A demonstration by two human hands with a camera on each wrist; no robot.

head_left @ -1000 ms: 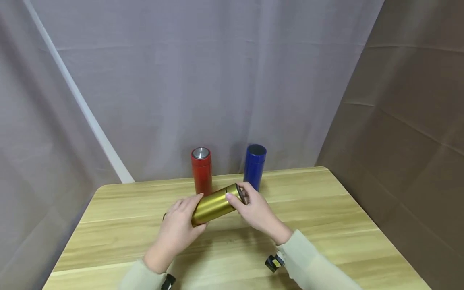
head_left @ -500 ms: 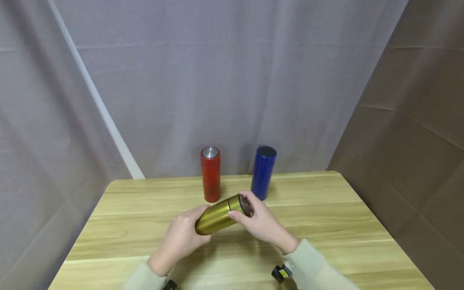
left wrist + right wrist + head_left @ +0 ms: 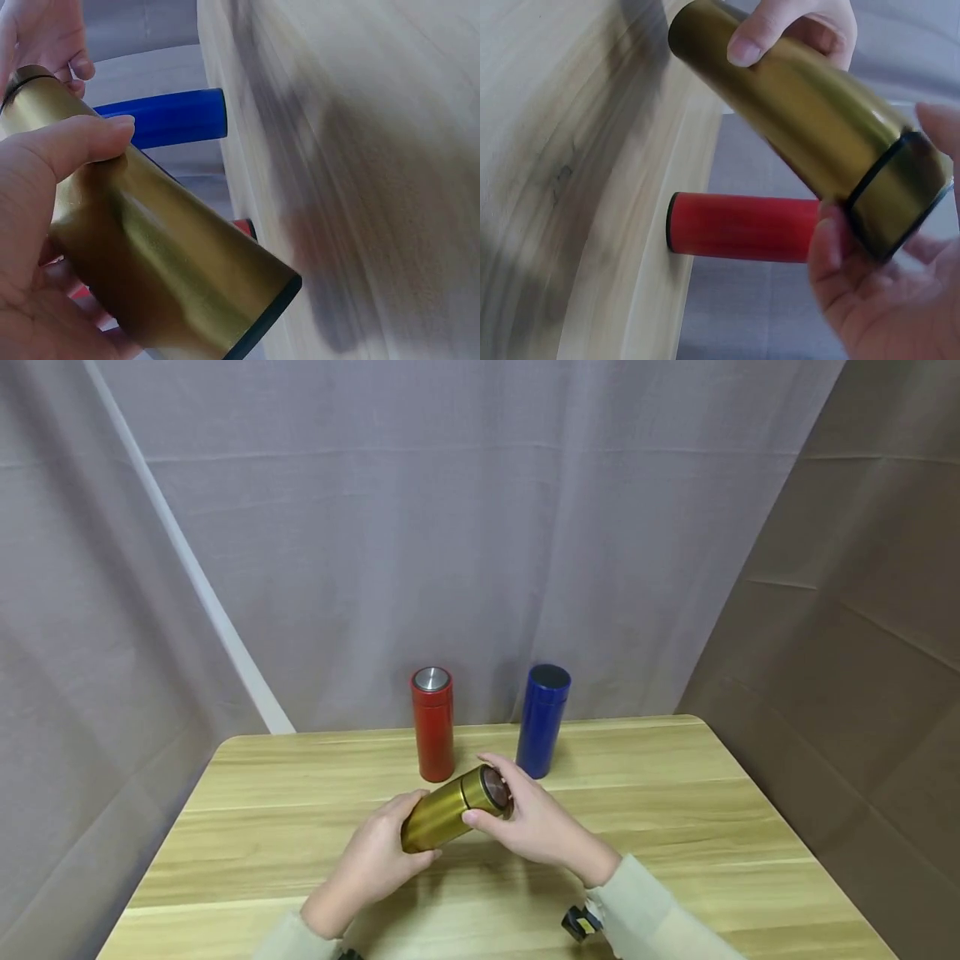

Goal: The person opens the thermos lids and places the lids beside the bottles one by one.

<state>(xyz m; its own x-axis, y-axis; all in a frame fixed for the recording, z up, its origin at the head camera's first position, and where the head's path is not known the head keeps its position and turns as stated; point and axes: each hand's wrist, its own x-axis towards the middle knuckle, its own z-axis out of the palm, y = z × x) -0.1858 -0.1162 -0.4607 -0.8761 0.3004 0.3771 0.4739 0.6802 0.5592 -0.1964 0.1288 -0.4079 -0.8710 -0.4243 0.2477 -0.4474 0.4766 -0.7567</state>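
Note:
A gold vacuum flask (image 3: 437, 820) is held tilted above the table, its lid end raised toward the right. My left hand (image 3: 375, 856) grips the lower body, thumb on the near side and fingers round the far side. At the other end my right hand (image 3: 538, 825) curls round the lid (image 3: 904, 187), its thumb close to the dark seam below the lid. The right index finger arches over the top of the lid. In the left wrist view the flask's dark base rim points down toward the table. The lid appears to be on the flask.
Behind the hands, a red flask (image 3: 433, 735) with a silver top stands upright. To its right is an upright blue flask (image 3: 540, 727) with a dark top. The wooden table (image 3: 247, 827) ends at a grey curtain (image 3: 450, 527), with a brown cloth (image 3: 847, 652) on the right.
The camera view has shifted, moving the standing flasks in the picture. The gold flask's lid end has turned more toward the camera. My right fingers have shifted and spread round the lid.

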